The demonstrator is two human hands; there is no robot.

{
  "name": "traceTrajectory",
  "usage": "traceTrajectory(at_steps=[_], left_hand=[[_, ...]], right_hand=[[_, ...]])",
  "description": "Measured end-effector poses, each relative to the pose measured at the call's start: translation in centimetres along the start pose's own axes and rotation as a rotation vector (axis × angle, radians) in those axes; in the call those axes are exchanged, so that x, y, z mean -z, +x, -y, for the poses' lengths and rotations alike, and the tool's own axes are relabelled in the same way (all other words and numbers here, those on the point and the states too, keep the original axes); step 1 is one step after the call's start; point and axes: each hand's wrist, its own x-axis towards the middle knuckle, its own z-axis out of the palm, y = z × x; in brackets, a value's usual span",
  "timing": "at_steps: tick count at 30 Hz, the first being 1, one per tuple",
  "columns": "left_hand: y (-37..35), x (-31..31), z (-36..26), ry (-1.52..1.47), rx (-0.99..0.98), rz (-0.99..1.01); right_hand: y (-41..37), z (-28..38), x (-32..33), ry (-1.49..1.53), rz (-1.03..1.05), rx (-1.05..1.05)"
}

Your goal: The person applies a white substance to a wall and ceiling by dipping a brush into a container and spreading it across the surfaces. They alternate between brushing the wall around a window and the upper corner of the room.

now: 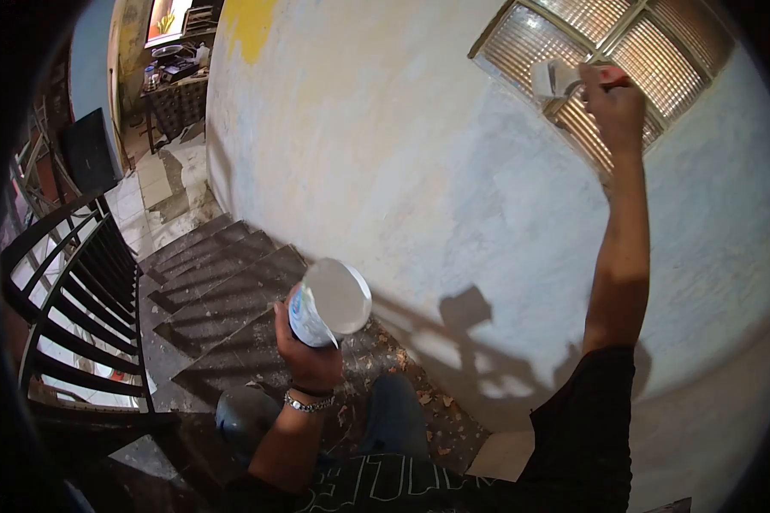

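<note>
My left hand [313,363] is wrapped round the near side of a small white tub of paint [312,318]. The tub is tilted so its round mouth shows pale paint inside. Up at the right, my right hand [614,109] grips a paintbrush [559,79] with a red handle. White bristles point left, close to the lower frame of a ribbed-glass window [586,21]. Behind both hands stretches a patchy white and bluish wall [419,171].
Dark stairs [222,291] descend at the left beside a black metal railing [81,308]. Flakes of debris [436,400] lie along the wall's foot. A cluttered table [178,103] stands at the far left. A dark rounded container [246,419] sits beside my left forearm.
</note>
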Motion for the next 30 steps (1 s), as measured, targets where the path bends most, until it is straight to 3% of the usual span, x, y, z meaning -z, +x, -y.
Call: traceTrajectory(at_steps=[2,7,10,14,17,19,22,25,29,30], left_hand=[[0.1,0.1,-1.2,-0.043,-0.001,-0.018],[-0.5,-0.9,-3.9,0.002,-0.123,-0.028],[-0.8,-0.7,-4.7,0.026,-0.222,-0.056],[-0.1,1.1,-4.5,0.113,-0.338,-0.085],[0.3,1.2,-4.2,0.067,-0.253,0.009],[1.0,0.6,-4.6,0.066,-0.165,0.024],[3.0,1.3,-4.7,0.101,-0.056,-0.055],[3.8,-0.4,-5.4,0.207,-0.007,0.102],[3.7,-3.8,-6.6,0.172,0.075,0.131],[3.2,-5.2,-6.9,0.183,0.072,0.159]], right_hand=[[-2.2,1.9,0.8,0.292,-0.045,-0.113],[-11.2,1.4,-4.2,0.593,0.129,-0.176],[-17.8,-0.9,-9.5,0.424,0.242,-0.086],[-20.5,0.1,-12.7,0.111,0.412,0.001],[-18.3,0.7,-12.5,0.176,0.304,0.022],[-15.9,1.4,-10.7,0.283,0.388,-0.081],[-14.4,1.9,-7.7,0.533,0.717,-0.418],[-16.5,2.0,-5.2,0.775,0.944,-0.673],[-22.5,4.1,-3.3,1.017,1.009,-1.148],[-23.9,5.0,-2.6,1.070,0.945,-1.236]])
